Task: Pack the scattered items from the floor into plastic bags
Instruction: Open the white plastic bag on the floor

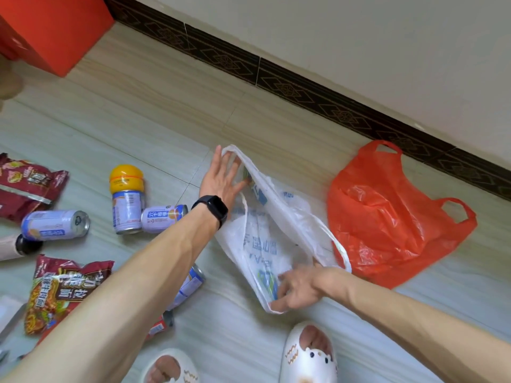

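From my remote desk I saw the white printed plastic bag (276, 236) lying on the pale tiled floor (166, 120) between the fingers of my left hand (221, 178) and my right hand (300, 288). The orange plastic bag (395, 222) lay just right of those fingers; blue-and-silver metal cans (163, 218) lay left.

Down at floor level in what looks like a room in a home: a pale, streaked tile floor (154, 106) runs up to a dark patterned skirting (304, 89) below a plain cream wall (359, 37). At the bottom of the frame are feet in white cartoon slippers (309, 357), which are indoor wear. Household groceries lie on the left: drink cans (55, 225), a noodle packet (63, 288) and a maroon snack bag (27, 183). Right of centre are a white plastic bag (265, 236) and an orange plastic bag (387, 217), the carrier kind, and a red box (55, 31) sits upper left.
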`<state>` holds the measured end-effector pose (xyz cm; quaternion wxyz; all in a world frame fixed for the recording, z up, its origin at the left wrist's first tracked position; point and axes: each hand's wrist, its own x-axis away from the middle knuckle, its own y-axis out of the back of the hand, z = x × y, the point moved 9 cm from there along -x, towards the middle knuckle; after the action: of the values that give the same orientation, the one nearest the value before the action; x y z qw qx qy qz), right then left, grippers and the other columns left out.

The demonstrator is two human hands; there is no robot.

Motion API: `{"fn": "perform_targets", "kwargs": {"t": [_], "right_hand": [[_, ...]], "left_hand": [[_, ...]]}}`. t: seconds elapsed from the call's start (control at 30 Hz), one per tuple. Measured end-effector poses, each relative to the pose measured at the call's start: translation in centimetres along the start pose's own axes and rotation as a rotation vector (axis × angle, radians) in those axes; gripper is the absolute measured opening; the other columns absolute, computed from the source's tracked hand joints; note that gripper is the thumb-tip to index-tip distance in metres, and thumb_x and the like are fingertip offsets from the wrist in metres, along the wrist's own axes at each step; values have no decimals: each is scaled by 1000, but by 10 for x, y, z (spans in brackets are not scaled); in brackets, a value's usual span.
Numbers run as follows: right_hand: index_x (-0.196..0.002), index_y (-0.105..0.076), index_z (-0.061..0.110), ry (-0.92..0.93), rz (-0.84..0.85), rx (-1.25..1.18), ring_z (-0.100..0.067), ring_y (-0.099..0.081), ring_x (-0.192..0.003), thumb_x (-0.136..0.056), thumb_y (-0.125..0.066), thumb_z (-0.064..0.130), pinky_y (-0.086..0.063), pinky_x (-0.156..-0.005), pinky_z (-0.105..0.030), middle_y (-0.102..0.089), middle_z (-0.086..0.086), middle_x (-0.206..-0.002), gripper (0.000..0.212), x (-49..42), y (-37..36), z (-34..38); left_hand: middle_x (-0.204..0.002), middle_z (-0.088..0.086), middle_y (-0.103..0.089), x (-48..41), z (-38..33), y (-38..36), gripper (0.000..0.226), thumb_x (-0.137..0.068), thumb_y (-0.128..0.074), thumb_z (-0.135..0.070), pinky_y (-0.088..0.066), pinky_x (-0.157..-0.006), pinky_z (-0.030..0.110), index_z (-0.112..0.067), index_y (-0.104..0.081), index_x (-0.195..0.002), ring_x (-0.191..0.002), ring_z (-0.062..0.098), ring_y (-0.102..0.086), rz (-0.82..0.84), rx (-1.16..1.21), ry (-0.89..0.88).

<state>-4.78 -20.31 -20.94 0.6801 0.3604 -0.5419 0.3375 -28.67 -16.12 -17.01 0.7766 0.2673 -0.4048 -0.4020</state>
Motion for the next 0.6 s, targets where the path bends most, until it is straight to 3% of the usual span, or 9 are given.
{"fn": "perform_targets", "kwargs": {"t": [0.1,0.2,0.27,0.3,0.33,0.4,0.47,0.53,0.6], "right_hand": [[-117,-69,27,57,-15,-224,-17,-56,-113,-77,-57,75,-42,-101,-32,-63,7,-123,63,21,16,7],[-111,-69,30,129,-516,-194,-21,-60,-111,-84,-59,62,-48,-94,-34,-66,4,-119,43,32,75,1],[-118,-64,29,115,-820,57,-26,-56,-115,-89,-52,46,-47,-92,-36,-61,2,-125,35,39,101,-1],[-120,-62,29,93,-883,211,-27,-51,-119,-90,-50,41,-43,-93,-38,-57,2,-130,35,39,105,-1],[-126,-59,30,59,-887,346,-29,-43,-128,-90,-50,39,-37,-100,-40,-50,-2,-140,38,34,104,-4],[-148,-36,33,-46,-806,524,-32,-11,-149,-91,-51,36,-14,-117,-52,-14,-11,-163,59,20,97,-20],[-157,-5,33,-185,-777,576,-35,18,-149,-91,-50,33,7,-117,-63,23,-9,-161,79,11,96,-53],[-156,5,35,-291,-807,510,-36,21,-148,-91,-49,33,13,-113,-66,31,-6,-157,85,12,101,-89],[-156,-3,39,-353,-786,453,-36,18,-149,-90,-47,48,13,-113,-66,25,-3,-162,80,17,104,-116]], "left_hand": [[-162,10,16,9,-17,-10,59,-102,-28,-43,18,-106,70,-40,0,-154,-145,43,20,76,0,-60],[-162,13,-10,21,-31,-8,51,-99,-32,-38,16,-108,70,-35,-31,-150,-146,46,8,93,190,-92],[-157,15,-27,30,-41,3,48,-97,-30,-43,12,-109,69,-33,-46,-141,-146,48,-3,55,337,-78],[-156,14,-30,34,-47,9,50,-97,-27,-47,12,-110,68,-31,-48,-140,-145,48,-5,28,355,-78],[-157,13,-27,36,-54,10,55,-98,-25,-52,12,-110,68,-29,-48,-141,-145,48,-3,12,328,-88],[-162,10,-15,37,-63,8,61,-97,-26,-60,15,-109,68,-26,-47,-143,-145,49,4,2,217,-105],[-163,10,-2,32,-64,-9,52,-100,-31,-50,21,-104,71,-28,-42,-146,-146,46,6,21,117,-126],[-162,9,13,33,-61,-34,52,-102,-34,-38,28,-94,74,-33,-25,-153,-149,38,4,70,0,-158],[-160,8,22,41,-57,-58,55,-102,-37,-38,29,-93,74,-39,-16,-153,-150,31,3,125,-32,-201]]}}
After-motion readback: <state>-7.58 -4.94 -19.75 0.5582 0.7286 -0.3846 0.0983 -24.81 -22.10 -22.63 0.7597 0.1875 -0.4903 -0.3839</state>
